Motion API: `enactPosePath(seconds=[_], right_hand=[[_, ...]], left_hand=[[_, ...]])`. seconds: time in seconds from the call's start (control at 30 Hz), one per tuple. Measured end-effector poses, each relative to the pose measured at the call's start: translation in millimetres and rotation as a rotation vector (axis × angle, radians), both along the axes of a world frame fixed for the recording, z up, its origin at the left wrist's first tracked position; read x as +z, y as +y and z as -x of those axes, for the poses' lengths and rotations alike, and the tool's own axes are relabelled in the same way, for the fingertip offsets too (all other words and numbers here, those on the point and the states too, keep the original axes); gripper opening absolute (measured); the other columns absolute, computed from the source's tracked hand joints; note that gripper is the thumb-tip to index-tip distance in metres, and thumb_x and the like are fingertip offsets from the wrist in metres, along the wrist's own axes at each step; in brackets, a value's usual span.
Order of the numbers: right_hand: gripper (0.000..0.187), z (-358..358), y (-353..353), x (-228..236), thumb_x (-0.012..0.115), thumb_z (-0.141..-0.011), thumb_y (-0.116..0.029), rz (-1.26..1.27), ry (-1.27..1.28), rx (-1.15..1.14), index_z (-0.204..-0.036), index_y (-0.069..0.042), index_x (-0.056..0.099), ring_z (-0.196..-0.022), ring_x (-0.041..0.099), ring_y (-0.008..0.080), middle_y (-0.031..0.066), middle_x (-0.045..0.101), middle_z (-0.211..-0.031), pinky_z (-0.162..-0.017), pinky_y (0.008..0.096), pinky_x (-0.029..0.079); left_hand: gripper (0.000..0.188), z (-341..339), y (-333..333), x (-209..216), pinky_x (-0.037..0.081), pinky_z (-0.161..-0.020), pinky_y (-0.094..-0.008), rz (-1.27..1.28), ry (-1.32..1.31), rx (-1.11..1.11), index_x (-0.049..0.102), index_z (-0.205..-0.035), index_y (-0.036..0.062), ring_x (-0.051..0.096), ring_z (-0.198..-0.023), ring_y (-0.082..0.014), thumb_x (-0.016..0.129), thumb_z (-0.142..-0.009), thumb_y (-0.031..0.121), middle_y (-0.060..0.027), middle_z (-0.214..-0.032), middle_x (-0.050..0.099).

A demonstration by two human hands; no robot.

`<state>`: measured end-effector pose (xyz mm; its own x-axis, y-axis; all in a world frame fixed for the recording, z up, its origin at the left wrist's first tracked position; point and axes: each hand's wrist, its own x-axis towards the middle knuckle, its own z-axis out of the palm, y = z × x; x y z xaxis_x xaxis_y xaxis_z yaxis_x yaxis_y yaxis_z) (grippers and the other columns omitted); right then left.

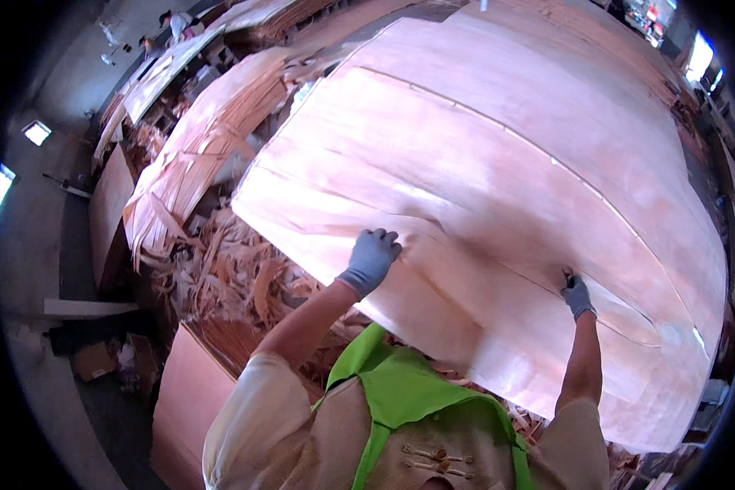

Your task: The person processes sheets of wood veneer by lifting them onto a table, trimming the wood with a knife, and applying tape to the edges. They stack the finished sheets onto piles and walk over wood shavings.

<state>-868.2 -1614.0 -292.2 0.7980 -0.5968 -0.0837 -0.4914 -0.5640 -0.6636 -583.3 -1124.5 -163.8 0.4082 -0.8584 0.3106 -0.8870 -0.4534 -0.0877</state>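
A large, pale pinkish wood veneer sheet (498,204) lies in front of me, rippled and creased between my hands. My left hand (373,260), in a grey glove, is closed on the sheet at its near left part, where a fold rises beside the fingers. Farther right, my right hand (578,296), gloved the same way, has its fingers pinched together at a long split in the veneer. The fingertips there are dark, and whether they hold anything besides the veneer edge is hidden. A thin pale seam (498,122) curves across the sheet beyond both hands.
Torn veneer strips (220,278) are heaped along the left. Behind them stands a stack of veneer sheets (212,139) with ragged edges. Close by at lower left is another stack (189,400). Two people (174,24) are at the far left.
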Motion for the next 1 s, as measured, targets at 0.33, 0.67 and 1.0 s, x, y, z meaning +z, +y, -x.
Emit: enactPosePath(seconds=[0.33, 0.67, 1.0], right_hand=[[0.038, -26.5, 46.7, 89.4, 0.053, -0.086, -0.033, -0.106, 0.217, 0.027, -0.112, -0.004, 0.057, -0.099, 0.059, 0.0311, 0.0185, 0.062, -0.105, -0.084, 0.0379, 0.045], [0.039, -29.5, 38.8, 45.5, 0.056, -0.080, -0.032, -0.077, 0.329, -0.247, -0.100, 0.000, 0.060, -0.090, 0.060, 0.0330, 0.0223, 0.062, -0.092, -0.077, 0.0387, 0.046], [0.013, -182.3, 64.7, 213.7, 0.058, -0.084, -0.010, 0.072, -0.279, -0.313, -0.089, 0.002, 0.058, -0.072, 0.052, 0.0097, 0.0058, 0.060, -0.077, -0.066, 0.0263, 0.045]], left_hand=[[0.024, -77.8, -36.5, 213.6, 0.047, -0.058, -0.0385, 0.095, -0.085, 0.113, 0.062, -0.101, 0.0195, 0.062, -0.065, -0.0254, 0.047, -0.082, 0.015, -0.0061, -0.077, 0.061], [0.036, -436.8, -26.3, 338.2, 0.051, -0.072, -0.0403, 0.230, -0.525, 0.713, 0.065, -0.097, 0.0160, 0.064, -0.080, -0.0322, 0.062, -0.075, 0.044, -0.0163, -0.086, 0.066], [0.049, -580.0, -101.0, 246.9, 0.046, -0.081, -0.0310, 1.809, 0.568, 0.295, 0.044, -0.119, 0.0007, 0.058, -0.095, -0.0255, 0.061, -0.074, 0.012, -0.0140, -0.109, 0.057]])
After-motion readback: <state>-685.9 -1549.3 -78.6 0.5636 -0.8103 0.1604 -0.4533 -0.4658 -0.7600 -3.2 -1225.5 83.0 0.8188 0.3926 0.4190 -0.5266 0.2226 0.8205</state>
